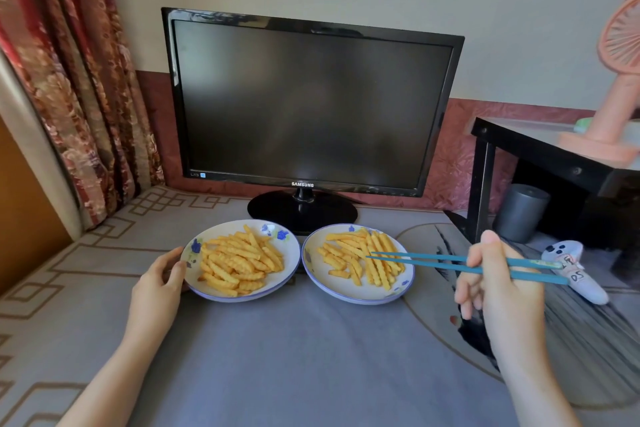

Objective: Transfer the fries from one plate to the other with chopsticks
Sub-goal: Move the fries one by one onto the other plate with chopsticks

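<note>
Over the right plate, the right hand gripped chopsticks, tips at fries. Left hand held the left plate.

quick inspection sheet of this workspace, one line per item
surface: grey cloth with a brown key-pattern border
job's things: left plate and right plate side by side; left plate's fries and right plate's fries both piled; blue chopsticks, tips at the right plate's fries
clutter: white controller with a taped label, right of the plates
grippers: left hand holds the left plate's rim; right hand grips the chopsticks
cables: nothing seen
surroundings: dark monitor behind the plates; floral curtain at left; pink fan on a black side table; grey cylinder below it
</note>
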{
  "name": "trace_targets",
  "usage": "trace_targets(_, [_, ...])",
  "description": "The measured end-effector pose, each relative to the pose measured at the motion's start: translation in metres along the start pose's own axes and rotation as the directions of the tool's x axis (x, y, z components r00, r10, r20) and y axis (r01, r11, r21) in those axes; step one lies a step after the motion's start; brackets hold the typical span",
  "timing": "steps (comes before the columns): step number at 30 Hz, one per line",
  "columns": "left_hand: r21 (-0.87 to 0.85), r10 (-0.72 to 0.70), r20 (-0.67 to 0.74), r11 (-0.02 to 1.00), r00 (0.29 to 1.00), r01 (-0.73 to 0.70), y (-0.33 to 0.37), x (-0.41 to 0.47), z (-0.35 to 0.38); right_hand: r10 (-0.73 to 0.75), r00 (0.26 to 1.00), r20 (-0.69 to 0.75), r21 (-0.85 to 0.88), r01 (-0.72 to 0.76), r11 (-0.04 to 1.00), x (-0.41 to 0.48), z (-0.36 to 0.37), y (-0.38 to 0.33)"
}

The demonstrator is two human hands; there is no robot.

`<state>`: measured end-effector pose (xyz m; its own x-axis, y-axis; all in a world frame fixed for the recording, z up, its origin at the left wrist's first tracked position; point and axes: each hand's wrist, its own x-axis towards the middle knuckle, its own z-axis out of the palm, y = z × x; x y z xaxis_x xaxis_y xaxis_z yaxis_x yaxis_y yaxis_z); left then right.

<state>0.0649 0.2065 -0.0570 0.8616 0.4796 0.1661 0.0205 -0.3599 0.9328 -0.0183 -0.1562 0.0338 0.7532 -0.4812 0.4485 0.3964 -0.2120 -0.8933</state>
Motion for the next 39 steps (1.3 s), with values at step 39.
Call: trace_targets(39, [0.003, -0.010, 0.004, 1.000, 1.000, 0.010, -0.005, 0.003, 0.000, 0.074, 0.990, 0.122, 0.197, -0.098, 0.975, -0.007, 0.108, 0.005])
